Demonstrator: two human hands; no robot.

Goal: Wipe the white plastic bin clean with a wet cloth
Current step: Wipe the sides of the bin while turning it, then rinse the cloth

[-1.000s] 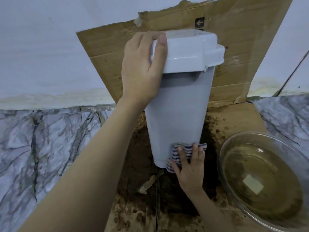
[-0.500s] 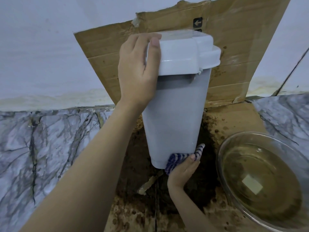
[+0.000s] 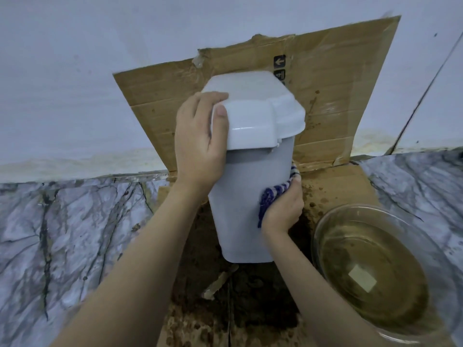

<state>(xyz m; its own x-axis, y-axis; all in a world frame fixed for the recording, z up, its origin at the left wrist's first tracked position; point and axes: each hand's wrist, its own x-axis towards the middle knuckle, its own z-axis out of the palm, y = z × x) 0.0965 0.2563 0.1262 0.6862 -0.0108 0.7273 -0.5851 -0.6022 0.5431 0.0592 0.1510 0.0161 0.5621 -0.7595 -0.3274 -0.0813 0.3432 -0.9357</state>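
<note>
Fingers [image 3: 213, 97] on left hand [image 3: 198, 144] clamp the tall white plastic bin [image 3: 240, 196] steady so right hand [image 3: 283, 209], gripping blue-striped cloth [image 3: 273, 192], can scrub.

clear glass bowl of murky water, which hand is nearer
Right. The right hand, holding the blue striped cloth to the white plastic bin, is left of the clear glass bowl; the left hand grips the bin's lid, farther up-left.
</note>
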